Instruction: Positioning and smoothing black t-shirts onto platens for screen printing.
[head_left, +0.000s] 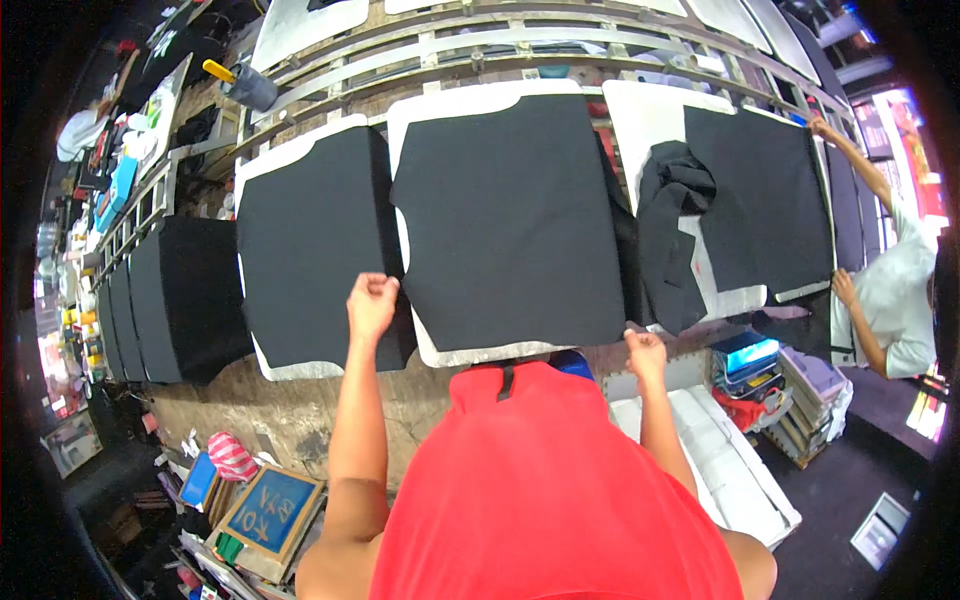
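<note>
A long brown table (235, 415) goes across from left to right, and a metal rail (560, 40) runs along its far side, closing off that direction. The red shirt (550, 490) covers the near middle. At far right, another person (895, 300) has both hands at the edge of the right black cloth (770, 200), whose left part lies bunched.

The middle black cloth (510, 220), which is the thing being handled, lies flat on a white board (405, 112); the board's border shows at its far, left and near edges. The left black cloth (310, 240) lies just beside, with a narrow gap between.

White blocks (725, 465) lie at near right, and a stack of trays (812, 395) is beyond them. A blue framed panel (268, 508) leans at near left. A grey cup (252, 88) is by the rail at far left.

The right hand (648, 356) has its fingers closed on the near right corner of the middle cloth. The left hand (373, 302) has bent fingers at its left edge; I cannot tell if they grip it.
</note>
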